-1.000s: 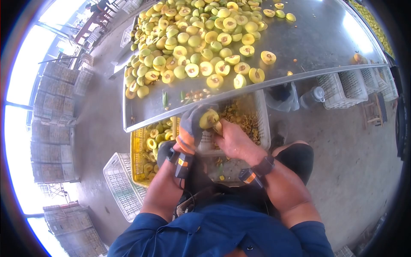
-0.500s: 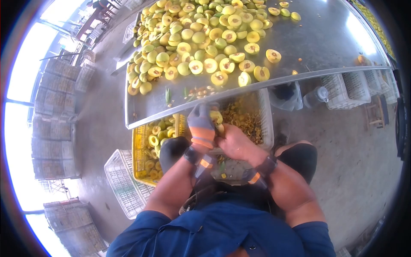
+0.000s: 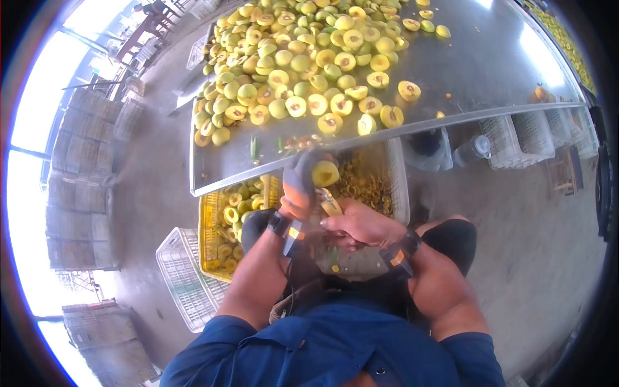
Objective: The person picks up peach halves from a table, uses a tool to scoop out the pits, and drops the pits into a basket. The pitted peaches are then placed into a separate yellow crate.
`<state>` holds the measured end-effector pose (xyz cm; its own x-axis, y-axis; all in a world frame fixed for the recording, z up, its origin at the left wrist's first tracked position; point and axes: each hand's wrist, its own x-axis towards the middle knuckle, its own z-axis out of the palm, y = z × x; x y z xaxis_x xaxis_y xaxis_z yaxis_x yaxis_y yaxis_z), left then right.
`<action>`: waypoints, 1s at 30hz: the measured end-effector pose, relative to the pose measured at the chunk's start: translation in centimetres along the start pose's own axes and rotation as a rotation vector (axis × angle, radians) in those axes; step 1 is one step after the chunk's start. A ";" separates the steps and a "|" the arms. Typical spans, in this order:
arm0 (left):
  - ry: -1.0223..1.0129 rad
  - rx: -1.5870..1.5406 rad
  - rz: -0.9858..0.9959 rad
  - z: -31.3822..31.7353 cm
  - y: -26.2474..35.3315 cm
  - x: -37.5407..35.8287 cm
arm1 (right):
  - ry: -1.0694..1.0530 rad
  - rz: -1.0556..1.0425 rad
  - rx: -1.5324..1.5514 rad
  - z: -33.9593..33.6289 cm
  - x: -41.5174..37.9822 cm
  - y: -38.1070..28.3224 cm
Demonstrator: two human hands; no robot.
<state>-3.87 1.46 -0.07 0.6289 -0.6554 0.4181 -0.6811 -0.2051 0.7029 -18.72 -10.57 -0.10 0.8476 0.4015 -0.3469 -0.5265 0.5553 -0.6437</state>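
Below table edge point(image 3: 309, 169), above white crate point(image 3: 394, 193): gloved left hand point(image 3: 299, 184) curls fingers round yellow fruit half point(image 3: 325, 173), cut face up. Bare right hand point(image 3: 358, 226) closed on small tool, blade end point(image 3: 330, 202) just under fruit. Fruit likely light, wet, slippery, bruisable flesh; grip best on skin side, cupped, not squeezed. Yellow crate point(image 3: 207, 222) beside holds more halves.

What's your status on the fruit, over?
Left hand, gloved, grips a fruit half over the white crate. Right hand bare, grips a small tool just below it. Nothing in the way.
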 end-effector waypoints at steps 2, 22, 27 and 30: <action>0.060 0.175 0.054 -0.9 -1.5 0.2 | 0.104 -0.012 -0.043 0.3 0.2 0.2; 0.044 0.090 -0.483 -9.3 -9.8 0.0 | 0.403 -0.138 -0.055 -0.4 2.8 1.9; -0.405 0.506 -0.462 0.6 -6.4 10.7 | 0.453 -0.088 -0.040 0.2 2.5 1.1; -0.449 0.578 -0.506 3.5 -6.1 11.6 | 0.457 -0.065 -0.086 0.5 2.2 0.8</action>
<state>6.30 -7.42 -1.49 0.7821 -0.5851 -0.2144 -0.5207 -0.8026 0.2910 -17.32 -8.86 -1.01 0.8309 -0.0051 -0.5565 -0.4803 0.4984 -0.7217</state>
